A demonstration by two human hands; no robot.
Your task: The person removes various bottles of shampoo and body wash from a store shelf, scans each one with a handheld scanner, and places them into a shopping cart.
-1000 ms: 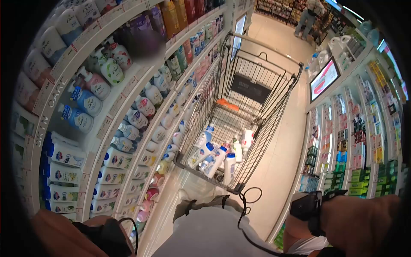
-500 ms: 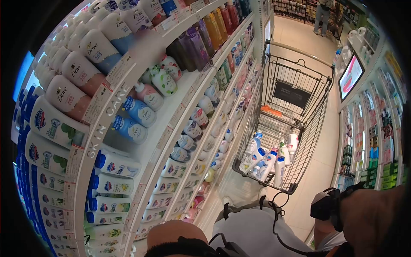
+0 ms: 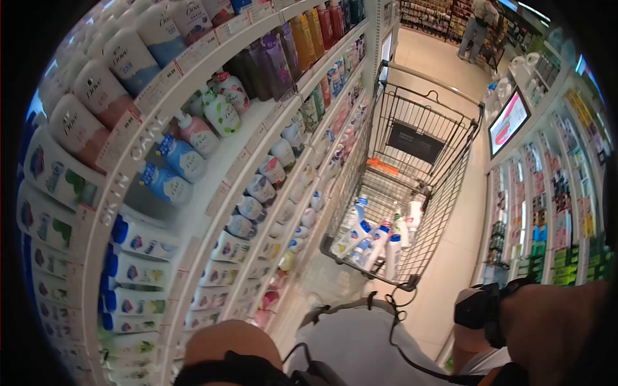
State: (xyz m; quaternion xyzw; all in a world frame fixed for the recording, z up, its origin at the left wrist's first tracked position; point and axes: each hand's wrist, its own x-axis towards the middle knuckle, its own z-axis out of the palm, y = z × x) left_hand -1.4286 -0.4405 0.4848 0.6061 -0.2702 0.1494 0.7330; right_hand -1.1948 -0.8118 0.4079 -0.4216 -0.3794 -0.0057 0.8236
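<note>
My right hand (image 3: 557, 315) is raised close to the camera at the lower right, dark and blurred, with its fingers hidden. A black strapped device (image 3: 479, 315) sits at its wrist. At the bottom left shows part of my left arm (image 3: 232, 341), bent, above a black strap; the left hand itself is outside the frame. Ahead of my body stands a black wire shopping cart (image 3: 444, 219). Inside it, at the near end, lie several white bottles, among them a blue-capped bottle (image 3: 394, 257) and a white bottle with red print (image 3: 414, 215).
On the left, a shelf marked SKIN CARE (image 3: 116, 206) carries rows of pump bottles (image 3: 183, 157) and blue-capped bottles (image 3: 145, 273). To the right are a lit screen (image 3: 508, 122) and more stocked shelving (image 3: 541, 212). A person (image 3: 476, 29) stands far down the aisle. Cables hang before my shirt.
My view has shifted, so the shelves and cart sit further left and slightly higher in the frame. My right hand stays raised near the camera. The cart's bottles look the same.
</note>
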